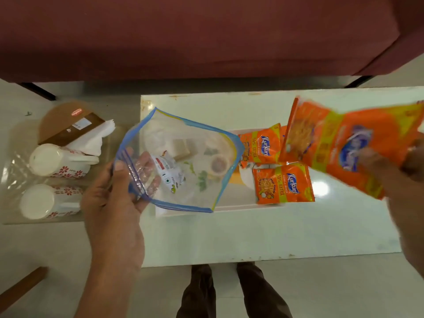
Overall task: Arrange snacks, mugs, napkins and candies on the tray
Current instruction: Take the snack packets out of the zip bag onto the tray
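My left hand (114,203) grips a clear zip bag (179,161) with a blue edge, held above the white tray (229,206); a small white packet shows inside the bag. My right hand (390,171) holds a large orange snack packet (339,143), blurred, above the tray's right side. Two smaller orange snack packets (283,183) (261,143) lie on the tray. To the left, on a clear sheet, two white mugs with red flowers (57,160) (48,200) lie on their sides beside white napkins (91,138).
The tray rests on a white low table (275,235). A maroon sofa (183,35) stands behind the table. A brown packet (68,125) lies beside the napkins. My feet (227,290) are at the table's near edge. A wooden piece (20,288) crosses the lower left corner.
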Demonstrator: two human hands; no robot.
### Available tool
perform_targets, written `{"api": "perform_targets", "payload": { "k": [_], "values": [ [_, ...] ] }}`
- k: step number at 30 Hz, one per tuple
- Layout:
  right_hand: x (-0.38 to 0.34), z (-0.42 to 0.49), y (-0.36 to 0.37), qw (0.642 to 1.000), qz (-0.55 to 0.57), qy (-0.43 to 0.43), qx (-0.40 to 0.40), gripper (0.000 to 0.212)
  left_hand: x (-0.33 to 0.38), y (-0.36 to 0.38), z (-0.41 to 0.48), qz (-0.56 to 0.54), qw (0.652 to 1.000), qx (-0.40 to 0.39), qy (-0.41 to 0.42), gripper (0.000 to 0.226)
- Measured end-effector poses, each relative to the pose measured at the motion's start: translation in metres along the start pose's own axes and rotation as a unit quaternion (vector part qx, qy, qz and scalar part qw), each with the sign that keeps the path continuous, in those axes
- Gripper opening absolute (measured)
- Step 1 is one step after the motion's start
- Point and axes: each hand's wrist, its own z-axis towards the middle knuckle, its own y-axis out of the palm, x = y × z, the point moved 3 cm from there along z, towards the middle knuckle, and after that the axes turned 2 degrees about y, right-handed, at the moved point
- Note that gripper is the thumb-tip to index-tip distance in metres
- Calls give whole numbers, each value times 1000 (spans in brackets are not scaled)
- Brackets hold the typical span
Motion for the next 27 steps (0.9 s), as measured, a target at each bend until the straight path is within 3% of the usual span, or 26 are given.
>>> {"api": "perform_targets", "payload": {
  "k": [2, 7, 12, 18, 22, 27],
  "values": [
    [20, -14, -5, 994, -72, -71, 45, 17, 2, 1, 0, 5, 1000, 7, 11, 24],
    [116, 8, 22, 987, -159, 8, -38, 28, 1, 4, -3, 19, 1000, 12, 22, 24],
    [157, 29, 51, 986, -143, 15, -85, 28, -4, 8, -12, 36, 999, 10, 29, 29],
    [163, 48, 49, 987, -156, -11, -44, 21, -10, 16, -27, 41, 999, 3, 25, 24],
    [156, 47, 43, 978, -200, -36, -42, 34, -14, 21, -33, 41, 999, -5, 24, 24],
    [114, 28, 23, 968, -245, -47, 41, 34, -13, 25, -37, 39, 998, -20, 36, 27]
  ]
}}
